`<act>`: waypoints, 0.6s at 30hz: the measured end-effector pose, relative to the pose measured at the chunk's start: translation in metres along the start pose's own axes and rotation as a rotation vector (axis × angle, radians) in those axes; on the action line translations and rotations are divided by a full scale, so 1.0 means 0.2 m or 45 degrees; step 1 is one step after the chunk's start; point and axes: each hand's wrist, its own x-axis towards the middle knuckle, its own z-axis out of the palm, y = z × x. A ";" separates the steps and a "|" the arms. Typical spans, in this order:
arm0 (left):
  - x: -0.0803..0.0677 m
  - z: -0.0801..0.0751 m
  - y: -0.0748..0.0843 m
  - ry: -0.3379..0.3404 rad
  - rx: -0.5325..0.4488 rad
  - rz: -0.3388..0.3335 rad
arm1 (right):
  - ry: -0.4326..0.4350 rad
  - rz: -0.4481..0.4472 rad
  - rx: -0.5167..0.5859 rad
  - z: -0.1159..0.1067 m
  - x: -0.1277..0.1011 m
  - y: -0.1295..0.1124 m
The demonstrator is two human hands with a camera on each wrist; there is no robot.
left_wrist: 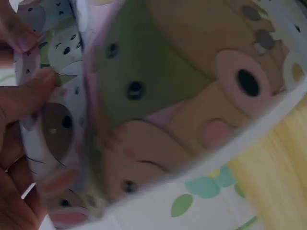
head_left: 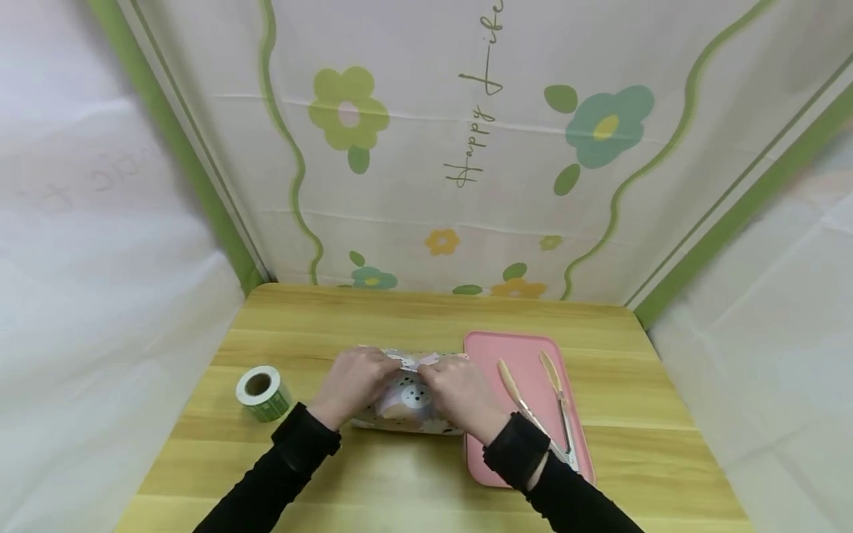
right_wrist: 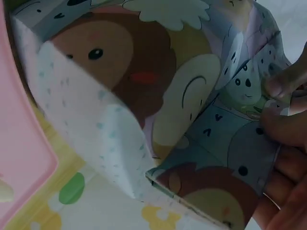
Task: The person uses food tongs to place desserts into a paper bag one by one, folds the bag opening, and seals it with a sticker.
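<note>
Both of our hands sit on the wrapped box (head_left: 408, 396), the left hand (head_left: 351, 383) and the right hand (head_left: 461, 394) about equally near, and their fingertips meet at the far top edge, where each pinches a flap of the cartoon-printed paper (right_wrist: 211, 96) with curled fingers. We see that the box lies with its long axis left to right, directly under and between the hands, touching the left edge of the pink tray (head_left: 533, 355). On this tray rest the tongs (head_left: 540, 403), and the sticker roll (head_left: 262, 392) stands well apart, left of the box.
</note>
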 end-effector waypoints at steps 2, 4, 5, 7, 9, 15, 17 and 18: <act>0.00 0.02 0.00 0.025 -0.016 -0.031 | 0.004 0.008 0.032 0.01 -0.01 0.01; 0.00 0.04 -0.01 0.060 -0.049 -0.049 | 0.006 0.011 0.078 0.01 -0.03 0.03; -0.01 0.05 -0.02 0.072 -0.060 -0.048 | 0.004 0.015 0.084 0.01 -0.04 0.05; -0.02 0.06 -0.03 0.100 -0.081 -0.040 | -0.001 0.013 0.095 -0.01 -0.07 0.08; -0.03 0.07 -0.04 0.133 -0.101 -0.024 | 0.009 0.009 0.092 -0.01 -0.11 0.13; -0.10 0.08 -0.15 0.277 -0.169 -0.053 | 0.001 0.087 0.189 -0.04 -0.30 0.31; -0.16 0.06 -0.21 0.369 -0.130 -0.089 | 0.034 0.153 0.207 -0.06 -0.39 0.38; -0.18 0.04 -0.24 0.412 -0.108 -0.104 | 0.064 0.184 0.207 -0.07 -0.43 0.40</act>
